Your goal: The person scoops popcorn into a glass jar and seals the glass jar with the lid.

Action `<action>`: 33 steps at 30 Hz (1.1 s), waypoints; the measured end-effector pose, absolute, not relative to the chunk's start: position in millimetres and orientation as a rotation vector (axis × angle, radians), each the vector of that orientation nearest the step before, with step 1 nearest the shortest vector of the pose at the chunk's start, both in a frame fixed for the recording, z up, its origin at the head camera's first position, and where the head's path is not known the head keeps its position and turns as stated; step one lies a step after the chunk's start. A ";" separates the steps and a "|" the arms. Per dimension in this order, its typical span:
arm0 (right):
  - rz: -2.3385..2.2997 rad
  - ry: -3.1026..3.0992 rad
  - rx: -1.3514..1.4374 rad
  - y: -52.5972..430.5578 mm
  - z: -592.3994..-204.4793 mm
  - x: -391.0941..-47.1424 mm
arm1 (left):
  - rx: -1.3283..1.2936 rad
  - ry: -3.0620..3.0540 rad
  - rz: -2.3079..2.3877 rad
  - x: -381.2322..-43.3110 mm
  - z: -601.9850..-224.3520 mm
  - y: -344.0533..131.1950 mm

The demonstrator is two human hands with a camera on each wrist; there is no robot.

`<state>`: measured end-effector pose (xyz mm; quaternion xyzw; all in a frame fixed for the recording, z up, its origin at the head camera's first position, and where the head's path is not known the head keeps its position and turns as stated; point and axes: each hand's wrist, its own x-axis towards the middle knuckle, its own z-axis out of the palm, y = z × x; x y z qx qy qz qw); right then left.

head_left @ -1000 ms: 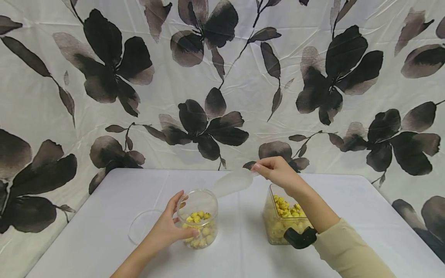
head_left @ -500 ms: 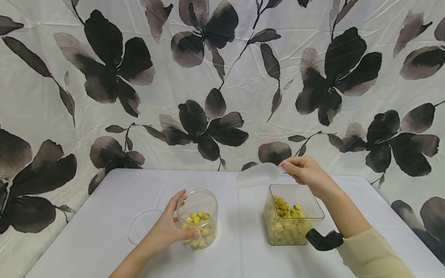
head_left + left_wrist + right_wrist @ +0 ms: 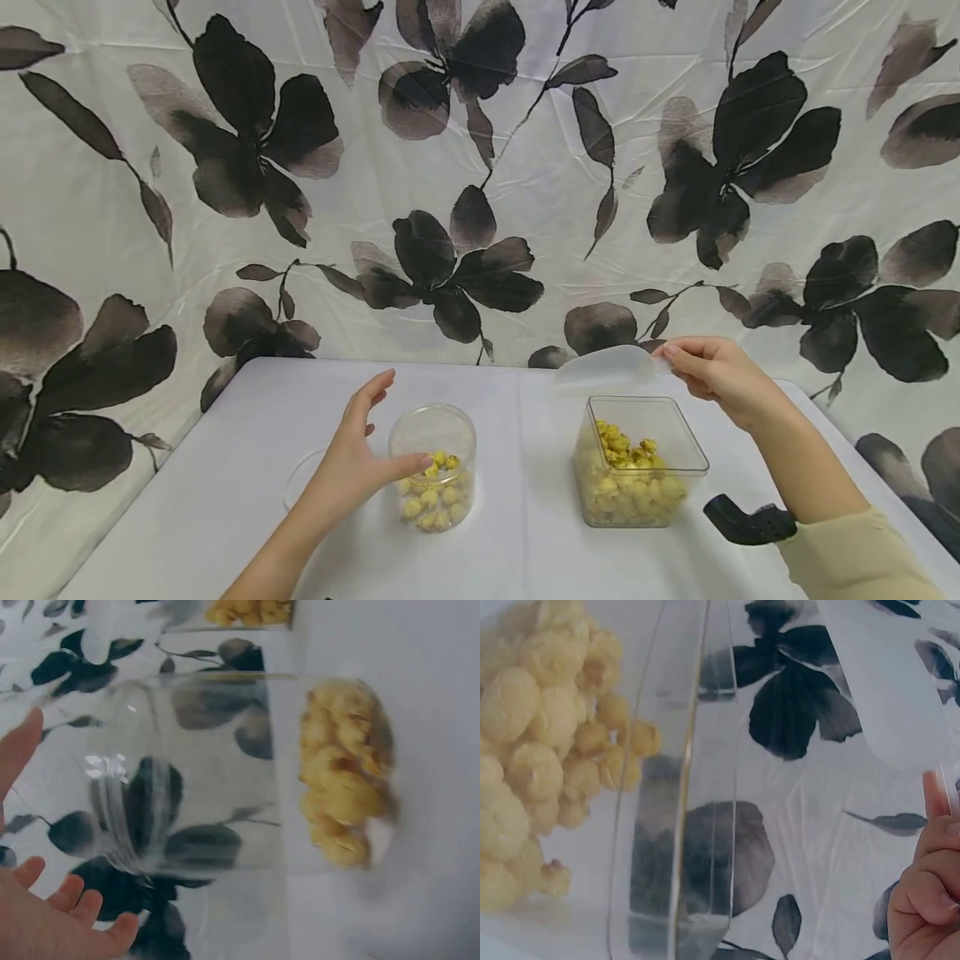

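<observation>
A clear round jar [image 3: 405,421] stands upright on the table, with yellow popcorn [image 3: 435,508] in its lower part. My left hand [image 3: 352,458] is beside the jar, its thumb and fingers spread. The left wrist view shows a gap between those fingers and the jar's rim [image 3: 124,780]. My right hand [image 3: 720,375] pinches the handle of a translucent white scoop [image 3: 607,368]. That scoop hangs above the back of a clear square container [image 3: 682,433], which holds more popcorn [image 3: 630,492]. In the right wrist view the scoop [image 3: 892,682] looks bare.
Partly hidden behind my left hand lies a clear round lid or ring [image 3: 294,479] on the white table [image 3: 517,533]. A floral cloth [image 3: 480,125] hangs behind the table. A black wrist mount [image 3: 750,521] sits at my right cuff, right of the square container.
My right hand has carried the scoop rightward, from the jar's mouth to above the square container. My left hand has let go of the jar and lifted off it.
</observation>
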<state>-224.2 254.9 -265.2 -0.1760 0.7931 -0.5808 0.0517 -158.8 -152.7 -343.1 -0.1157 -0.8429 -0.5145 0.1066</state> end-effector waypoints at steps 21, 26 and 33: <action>-1.752 2.519 -0.517 306.0 -258.4 -218.3 | -0.568 -2.320 -1.522 -159.6 -316.8 -93.0; -1.767 2.504 -0.511 315.5 -257.7 -217.5 | -0.576 -2.323 -1.705 -159.7 -321.4 -77.6; -1.660 2.610 -0.441 328.9 -252.8 -217.4 | -0.635 -2.326 -1.946 -159.7 -334.2 -50.5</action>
